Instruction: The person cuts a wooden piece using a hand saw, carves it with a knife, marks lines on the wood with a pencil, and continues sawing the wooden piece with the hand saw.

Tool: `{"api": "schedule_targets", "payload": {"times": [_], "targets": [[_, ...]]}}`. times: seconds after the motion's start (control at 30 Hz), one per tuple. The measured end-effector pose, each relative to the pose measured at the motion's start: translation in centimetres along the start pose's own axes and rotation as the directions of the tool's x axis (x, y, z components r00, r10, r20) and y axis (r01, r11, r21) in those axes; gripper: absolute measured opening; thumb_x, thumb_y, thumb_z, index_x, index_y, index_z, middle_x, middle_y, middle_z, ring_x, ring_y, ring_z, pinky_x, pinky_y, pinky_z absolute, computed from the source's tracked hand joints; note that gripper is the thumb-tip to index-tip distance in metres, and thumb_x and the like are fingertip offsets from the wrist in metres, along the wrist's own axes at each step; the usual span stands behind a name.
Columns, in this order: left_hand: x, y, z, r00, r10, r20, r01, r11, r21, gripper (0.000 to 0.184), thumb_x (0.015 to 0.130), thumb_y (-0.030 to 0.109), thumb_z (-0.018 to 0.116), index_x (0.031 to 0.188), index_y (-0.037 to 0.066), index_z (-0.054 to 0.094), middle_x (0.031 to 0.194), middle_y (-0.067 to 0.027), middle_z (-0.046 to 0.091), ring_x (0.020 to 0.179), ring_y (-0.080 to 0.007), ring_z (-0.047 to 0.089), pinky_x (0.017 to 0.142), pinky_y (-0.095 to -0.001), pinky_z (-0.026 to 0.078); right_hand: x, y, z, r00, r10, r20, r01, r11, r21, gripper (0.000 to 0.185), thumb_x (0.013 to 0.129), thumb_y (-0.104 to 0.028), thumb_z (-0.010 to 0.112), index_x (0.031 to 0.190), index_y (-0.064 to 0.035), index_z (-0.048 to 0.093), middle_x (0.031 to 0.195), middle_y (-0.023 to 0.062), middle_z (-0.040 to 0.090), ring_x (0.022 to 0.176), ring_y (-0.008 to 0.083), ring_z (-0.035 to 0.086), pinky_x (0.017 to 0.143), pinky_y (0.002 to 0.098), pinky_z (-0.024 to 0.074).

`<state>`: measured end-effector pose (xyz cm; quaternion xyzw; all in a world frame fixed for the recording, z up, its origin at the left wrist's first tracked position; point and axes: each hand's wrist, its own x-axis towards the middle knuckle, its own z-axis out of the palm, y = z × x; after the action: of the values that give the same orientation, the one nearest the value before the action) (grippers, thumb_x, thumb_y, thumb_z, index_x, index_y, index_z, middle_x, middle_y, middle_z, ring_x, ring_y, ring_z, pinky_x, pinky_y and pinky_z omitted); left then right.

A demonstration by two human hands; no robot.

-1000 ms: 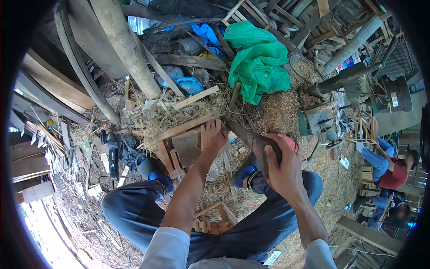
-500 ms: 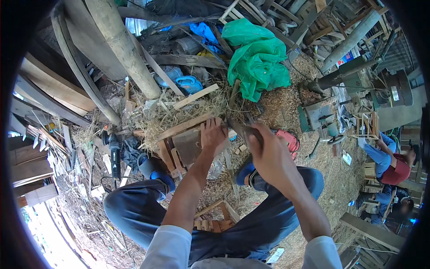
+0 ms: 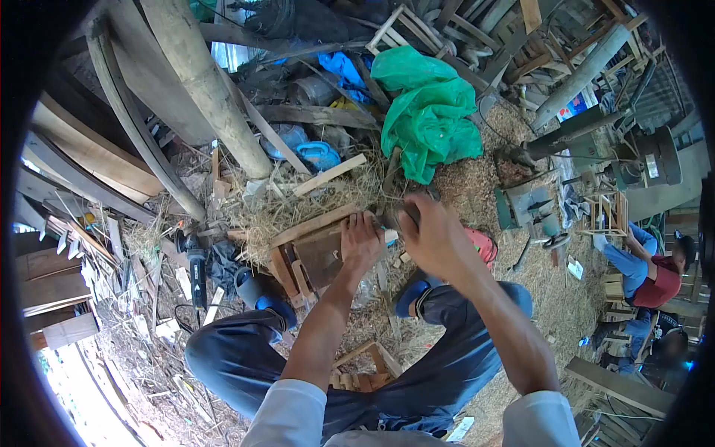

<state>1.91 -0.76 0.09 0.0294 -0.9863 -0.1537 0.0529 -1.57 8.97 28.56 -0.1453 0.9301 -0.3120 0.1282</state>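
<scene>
Between my feet sits a small wooden piece (image 3: 319, 255) built of boards, with a paler strip of wood (image 3: 313, 225) along its far edge. My left hand (image 3: 360, 238) is closed over the right end of it, fingers curled at the edge. Just to the right, my right hand (image 3: 430, 232) is wrapped round a dark hand tool (image 3: 409, 217), mostly hidden by the fingers. The tool's working end lies close to my left fingertips; whether it touches the wood I cannot tell.
An angle grinder (image 3: 196, 272) lies on the left among wood scraps. A red object (image 3: 482, 246) is right of my hands. Beyond are a green plastic sheet (image 3: 432, 119) and a blue object (image 3: 319, 155). Another small wooden frame (image 3: 370, 365) is between my legs. A person (image 3: 655, 279) sits far right.
My right hand has tilted and shifted slightly left with the tool, which now shows less. My left fingers look more curled at the wood's edge. The whole view has shifted slightly.
</scene>
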Motion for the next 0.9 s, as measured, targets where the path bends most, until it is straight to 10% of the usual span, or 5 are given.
{"api": "schedule_targets", "payload": {"times": [0.33, 0.63, 0.9], "targets": [[0.5, 0.6, -3.1, 0.979, -0.094, 0.18, 0.118, 0.984, -0.13, 0.042, 0.084, 0.028, 0.05, 0.114, -0.001, 0.053, 0.118, -0.0178, 0.058, 0.114, -0.0299, 0.051, 0.096, -0.0454, 0.035, -4.8, 4.9, 3.8, 0.992, -0.063, -0.109, 0.072, 0.994, 0.077, 0.035, 0.088, -0.007, 0.056, 0.12, 0.0033, 0.049, 0.08, 0.0307, 0.063, 0.074, 0.0482, 0.062, 0.064, 0.0513, 0.0498], [-0.8, 0.5, -2.6, 0.996, -0.07, -0.054, 0.063, 0.99, -0.126, 0.042, 0.086, 0.031, 0.047, 0.116, 0.001, 0.051, 0.113, -0.0164, 0.055, 0.114, -0.0298, 0.049, 0.097, -0.047, 0.034, 1.1, 9.2, 11.2, 0.992, 0.04, -0.116, -0.036, 0.999, 0.034, 0.028, 0.09, -0.012, 0.053, 0.113, 0.0032, 0.055, 0.086, 0.0312, 0.063, 0.081, 0.0498, 0.06, 0.072, 0.0519, 0.0499], [0.6, -0.2, -1.1, 0.977, -0.079, 0.2, 0.095, 0.993, -0.069, 0.042, 0.086, 0.034, 0.051, 0.115, 0.004, 0.048, 0.113, -0.0134, 0.055, 0.116, -0.0282, 0.048, 0.093, -0.0457, 0.036, -6.4, 12.2, 14.8, 0.953, -0.041, -0.3, 0.107, 0.972, 0.207, 0.048, 0.094, -0.009, 0.052, 0.139, -0.0064, 0.036, 0.115, 0.0292, 0.059, 0.099, 0.0478, 0.059, 0.078, 0.0491, 0.0518]]}}
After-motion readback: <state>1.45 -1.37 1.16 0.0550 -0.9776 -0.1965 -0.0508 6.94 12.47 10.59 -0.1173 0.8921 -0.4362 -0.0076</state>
